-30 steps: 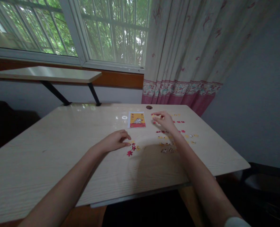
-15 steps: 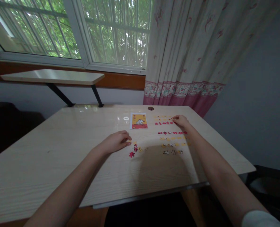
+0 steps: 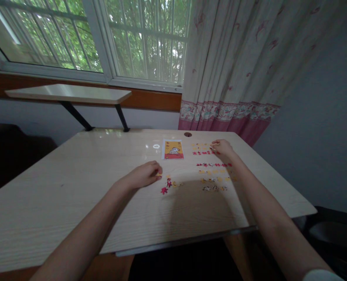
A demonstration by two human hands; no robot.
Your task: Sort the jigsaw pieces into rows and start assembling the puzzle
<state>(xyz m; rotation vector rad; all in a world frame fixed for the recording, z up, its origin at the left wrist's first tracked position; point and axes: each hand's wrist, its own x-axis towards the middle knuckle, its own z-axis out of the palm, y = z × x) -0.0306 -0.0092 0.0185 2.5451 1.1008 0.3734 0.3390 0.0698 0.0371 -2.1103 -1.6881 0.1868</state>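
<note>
My left hand (image 3: pixel 145 173) is closed in a pinch on a small yellow jigsaw piece (image 3: pixel 159 175), low over the table. Just right of it lie loose pieces: a pink one (image 3: pixel 164 190), a dark pink one (image 3: pixel 169 182) and a few yellow and pale ones (image 3: pixel 175 184). My right hand (image 3: pixel 222 147) pinches at the right end of the upper yellow row (image 3: pixel 199 144); the small piece at its fingertips is mostly hidden. A pink row (image 3: pixel 203 153) runs just below those fingers. Nearer me are a second pink row (image 3: pixel 213 165), yellow rows (image 3: pixel 214 171) and black-and-white pieces (image 3: pixel 215 189).
A picture card (image 3: pixel 172 150) with a cartoon animal lies at the middle back of the wooden table (image 3: pixel 74 195). A raised shelf (image 3: pixel 70 93) stands back left. A cable hole (image 3: pixel 187 134) is near the back edge; a curtain (image 3: pixel 220 113) hangs behind.
My right hand has shifted slightly left along the upper rows, with its fingers more over the yellow pieces. My left hand stays nearly in place. The whole view has moved a little.
</note>
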